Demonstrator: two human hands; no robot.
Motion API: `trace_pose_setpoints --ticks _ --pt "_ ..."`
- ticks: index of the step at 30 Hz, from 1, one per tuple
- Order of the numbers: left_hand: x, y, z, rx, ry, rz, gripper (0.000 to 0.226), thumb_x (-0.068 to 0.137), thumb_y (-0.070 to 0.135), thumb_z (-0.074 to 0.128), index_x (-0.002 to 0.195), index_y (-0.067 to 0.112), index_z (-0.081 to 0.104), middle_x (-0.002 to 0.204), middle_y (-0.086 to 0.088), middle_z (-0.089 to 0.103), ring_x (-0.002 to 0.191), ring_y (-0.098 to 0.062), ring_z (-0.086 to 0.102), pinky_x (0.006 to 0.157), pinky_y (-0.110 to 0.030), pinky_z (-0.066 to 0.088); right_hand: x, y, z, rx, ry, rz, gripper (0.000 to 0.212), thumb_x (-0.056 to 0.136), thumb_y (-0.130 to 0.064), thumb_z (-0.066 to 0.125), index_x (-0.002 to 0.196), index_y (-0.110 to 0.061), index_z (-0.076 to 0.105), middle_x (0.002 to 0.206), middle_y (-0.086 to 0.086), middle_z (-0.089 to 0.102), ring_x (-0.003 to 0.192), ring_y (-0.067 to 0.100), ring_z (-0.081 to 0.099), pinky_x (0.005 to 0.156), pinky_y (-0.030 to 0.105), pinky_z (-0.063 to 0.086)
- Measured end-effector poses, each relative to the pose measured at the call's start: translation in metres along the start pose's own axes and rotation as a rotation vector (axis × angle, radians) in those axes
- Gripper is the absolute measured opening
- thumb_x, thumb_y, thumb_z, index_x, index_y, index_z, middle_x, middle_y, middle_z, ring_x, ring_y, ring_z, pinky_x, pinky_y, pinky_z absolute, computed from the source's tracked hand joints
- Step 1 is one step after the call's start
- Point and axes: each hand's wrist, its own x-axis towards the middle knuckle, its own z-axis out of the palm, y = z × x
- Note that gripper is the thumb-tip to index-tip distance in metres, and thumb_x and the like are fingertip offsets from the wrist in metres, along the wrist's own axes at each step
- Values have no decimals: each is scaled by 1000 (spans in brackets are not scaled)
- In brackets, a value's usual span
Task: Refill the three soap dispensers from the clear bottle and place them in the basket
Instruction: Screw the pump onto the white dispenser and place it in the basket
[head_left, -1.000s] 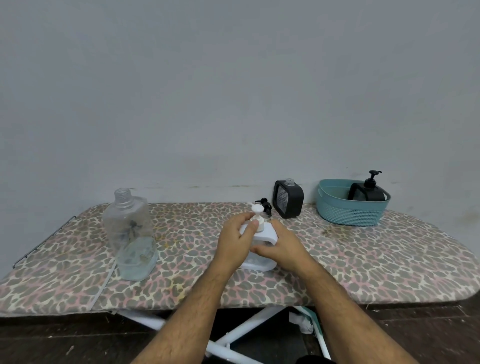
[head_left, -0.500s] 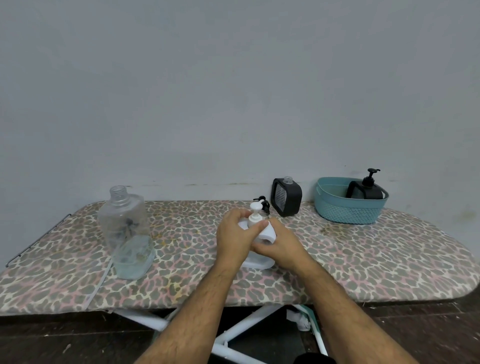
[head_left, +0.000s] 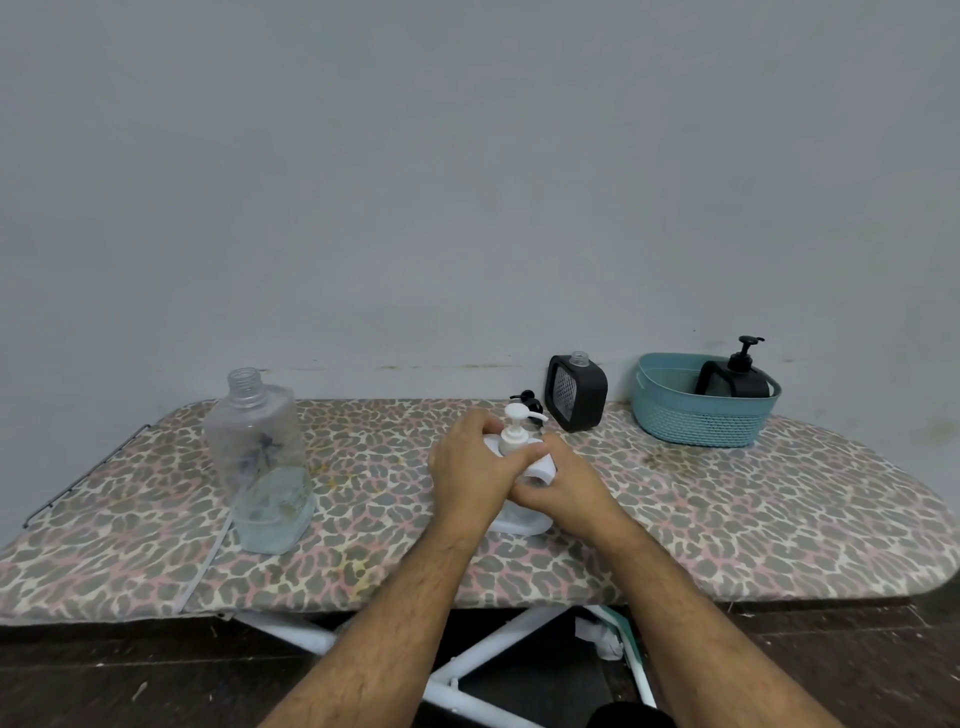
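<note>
A white soap dispenser (head_left: 524, 519) stands in the middle of the board, its white pump head (head_left: 515, 428) seated on top. My left hand (head_left: 470, 470) grips the pump collar and upper body from the left. My right hand (head_left: 563, 480) wraps the dispenser's right side. A black dispenser (head_left: 576, 395) without its pump stands behind, and its loose black pump (head_left: 529, 400) lies beside it. Another black dispenser (head_left: 735, 376) with its pump sits in the teal basket (head_left: 696, 426) at the right. The uncapped clear bottle (head_left: 260, 462) stands at the left with a little liquid at its bottom.
Everything rests on a leopard-print ironing board (head_left: 727, 530) against a grey wall. White legs (head_left: 483, 654) cross under the board above a dark floor. A metal rack (head_left: 78, 478) sticks out at the board's left end.
My left hand slid down from the pump top to the collar and twisted. The view shifted slightly; the dispenser stays in place.
</note>
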Motion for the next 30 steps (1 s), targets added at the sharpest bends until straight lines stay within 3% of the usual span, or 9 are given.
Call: trace_pose_setpoints --ticks 4,6,9,12,15,17,24,27,30 --pt "1 -3 1 -86 8 2 37 70 47 81 99 29 68 95 18 63 95 -7 61 90 -38 50 4 4 2 -19 -13 -12 51 68 -51 77 112 -34 57 95 -16 67 85 1 64 70 27 50" --pt "2 -8 -1 -182 -61 25 33 76 43 78 105 28 72 101 17 68 98 -5 63 93 -40 51 4 4 1 -28 -8 -9 49 69 -48 79 111 -34 56 95 -14 66 84 3 64 70 27 50" --pt "3 -14 -6 -243 -233 73 28 83 44 64 108 33 70 101 13 70 97 -9 65 91 -47 52 0 1 0 -20 6 4 50 72 -44 81 113 -33 54 97 -14 64 85 2 63 68 24 48" --pt "5 -13 -7 -137 -265 105 34 81 53 58 108 34 66 100 14 68 95 -8 63 89 -45 52 -2 -3 0 8 8 2 44 74 -40 80 109 -34 54 96 -14 64 85 5 63 68 23 45" --pt "0 -5 -3 6 -122 27 57 64 68 67 110 36 60 103 20 63 97 -5 60 93 -37 47 -4 -6 -1 10 4 -26 36 74 -39 76 102 -42 53 96 -16 63 87 2 62 70 24 45" --pt "-3 0 0 53 -3 -33 61 58 73 69 105 35 58 102 19 61 96 -7 60 93 -40 47 -5 -7 -1 26 8 -13 39 73 -41 77 106 -39 55 96 -16 65 86 1 63 72 25 49" --pt "-2 2 8 125 129 16 37 69 61 75 89 31 67 95 15 63 96 -12 58 103 -51 38 -5 -6 -1 64 16 26 37 74 -40 78 102 -38 54 90 -12 67 77 -1 63 64 19 44" --pt "2 -8 7 -27 39 52 32 70 56 73 80 26 67 88 11 63 91 -15 60 93 -49 46 -5 -6 0 56 13 19 45 70 -47 78 107 -36 56 92 -15 66 80 -3 63 65 17 43" --pt "8 -11 -3 -194 -137 63 28 73 47 75 95 29 73 103 7 69 101 -12 64 93 -43 52 -6 -7 -2 38 -1 14 48 73 -40 82 112 -32 54 96 -14 65 84 0 63 65 19 43"
